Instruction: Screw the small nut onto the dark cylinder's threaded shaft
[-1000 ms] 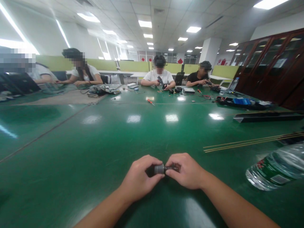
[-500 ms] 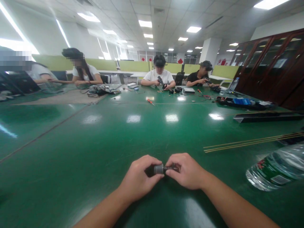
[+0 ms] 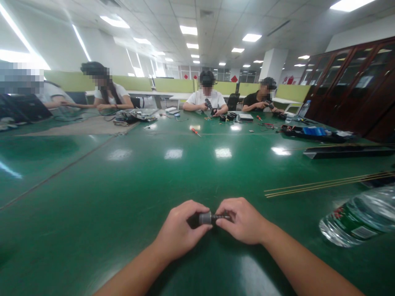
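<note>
My left hand [image 3: 180, 230] is closed, its thumb and fingertips around a dark grey cylinder [image 3: 205, 218]. From the cylinder's right end runs a thin, dark, ridged shaft [image 3: 217, 216]; the exact kind of part cannot be made out. My right hand [image 3: 242, 222] pinches that shaft between thumb and fingers, close beside the left fingertips. The palm side of the right hand hides part of the shaft's far end. Both hands are low over the green tabletop [image 3: 148, 181] near its front.
A large water bottle [image 3: 359, 222] lies at the right, near my right forearm. Thin brass-coloured rods [image 3: 308, 188] and a black channel [image 3: 345, 151] lie beyond it. A red screwdriver [image 3: 195, 132] is further back. Several people sit across the table, one holding a power tool [image 3: 208, 103].
Both hands stay almost in place. A little more of the shaft shows between them and at my right fingers.
</note>
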Motion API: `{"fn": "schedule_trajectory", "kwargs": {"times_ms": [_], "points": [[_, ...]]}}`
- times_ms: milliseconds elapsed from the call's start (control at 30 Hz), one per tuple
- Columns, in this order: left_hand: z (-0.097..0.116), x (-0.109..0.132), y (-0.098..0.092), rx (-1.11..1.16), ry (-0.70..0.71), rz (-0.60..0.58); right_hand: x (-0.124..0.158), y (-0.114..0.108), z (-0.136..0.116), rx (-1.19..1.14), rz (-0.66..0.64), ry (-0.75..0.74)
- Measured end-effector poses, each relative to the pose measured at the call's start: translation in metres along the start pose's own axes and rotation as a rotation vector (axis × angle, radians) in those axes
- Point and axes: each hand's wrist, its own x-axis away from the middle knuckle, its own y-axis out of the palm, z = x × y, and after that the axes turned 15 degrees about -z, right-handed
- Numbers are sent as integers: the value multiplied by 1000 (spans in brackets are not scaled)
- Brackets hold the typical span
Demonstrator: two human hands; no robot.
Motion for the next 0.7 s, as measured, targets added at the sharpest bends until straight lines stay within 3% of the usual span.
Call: {"fn": "schedule_trajectory", "kwargs": {"times_ms": [700], "points": [[2,-1,-1,-6,-7,7,0,0,-2,40,14,24]]}}
